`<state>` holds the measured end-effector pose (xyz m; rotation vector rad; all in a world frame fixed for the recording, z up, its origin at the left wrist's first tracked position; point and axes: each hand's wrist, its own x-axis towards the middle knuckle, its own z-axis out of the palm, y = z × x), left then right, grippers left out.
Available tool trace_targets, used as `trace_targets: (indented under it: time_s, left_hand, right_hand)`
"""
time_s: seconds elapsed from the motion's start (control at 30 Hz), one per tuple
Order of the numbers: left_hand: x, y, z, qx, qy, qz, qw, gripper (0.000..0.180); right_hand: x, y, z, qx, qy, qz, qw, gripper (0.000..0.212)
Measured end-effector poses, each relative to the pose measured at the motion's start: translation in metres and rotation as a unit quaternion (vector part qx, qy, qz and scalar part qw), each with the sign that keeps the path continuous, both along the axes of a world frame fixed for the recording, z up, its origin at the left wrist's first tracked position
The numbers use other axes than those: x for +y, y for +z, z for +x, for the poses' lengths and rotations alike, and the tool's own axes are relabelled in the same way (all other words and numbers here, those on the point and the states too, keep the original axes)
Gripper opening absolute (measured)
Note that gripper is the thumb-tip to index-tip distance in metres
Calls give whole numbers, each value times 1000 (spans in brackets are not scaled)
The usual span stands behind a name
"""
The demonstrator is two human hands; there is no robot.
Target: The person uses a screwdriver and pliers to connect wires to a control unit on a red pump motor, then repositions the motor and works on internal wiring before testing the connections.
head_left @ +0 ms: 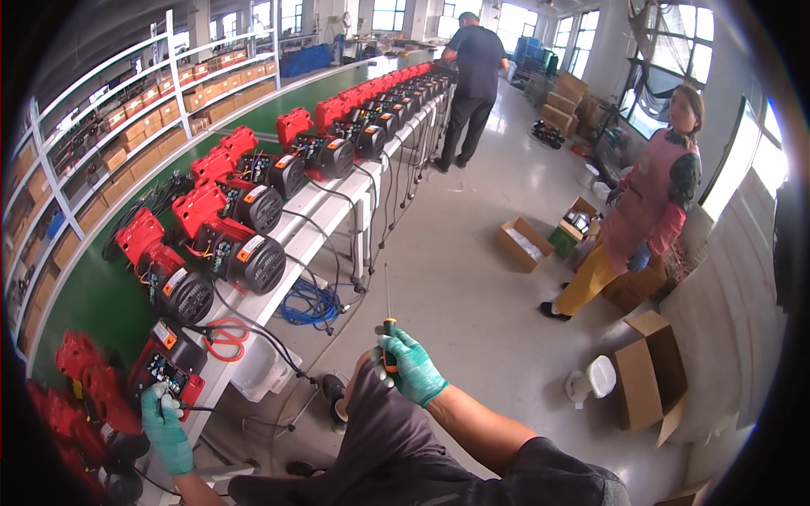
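In a green glove, my right hand (412,367) is wrapped around the black-and-orange handle of a screwdriver (389,341). Its long thin shaft points up and away over the floor, touching nothing. My left hand (166,426), gloved alike, is at the near end of a red-and-black motor unit (173,364) with its circuit board exposed. Those fingers are bent together at the unit's lower edge, beside a black cord; what they pinch is too small to make out. Red-handled scissors (226,339) lie on the bench edge just beyond that unit.
Similar opened units (257,261) line the green-topped bench (76,291), their cords hanging over its edge. Below are a white bin (260,371) and coiled blue cable (308,304). One person (477,72) stands by the far bench, another (645,198) at right near cartons (650,375).
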<state>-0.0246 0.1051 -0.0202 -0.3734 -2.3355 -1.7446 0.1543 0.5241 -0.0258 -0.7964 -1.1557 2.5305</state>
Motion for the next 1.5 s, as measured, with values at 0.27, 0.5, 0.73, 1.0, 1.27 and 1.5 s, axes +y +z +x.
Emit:
trace_targets:
  time_s: [0.27, 0.5, 0.73, 1.0, 1.27, 1.5]
  left_hand:
    - [5, 3, 0, 14, -7, 3, 1000, 19]
    - [0, 3, 8, 25, -7, 22, 999, 18]
    - [11, 19, 12, 5, 4, -22, 1000, 17]
    - [20, 21, 15, 10, 19, 7, 1000, 16]
    - [19, 23, 20, 14, 38, 7, 999, 16]
    - [19, 19, 18, 22, 68, -30, 997, 17]
  right_hand:
    - [-39, -23, -9, -4, 122, 46, 991, 17]
    - [1, 21, -24, 15, 12, 143, 990, 20]
    - [55, 127, -25, 166, -120, 336, 919, 36]
    - [-13, 14, 7, -9, 138, 167, 976, 35]
    - [79, 21, -109, 134, 26, 499, 856, 27]
    - [228, 114, -369, -1, -99, 750, 654, 41]
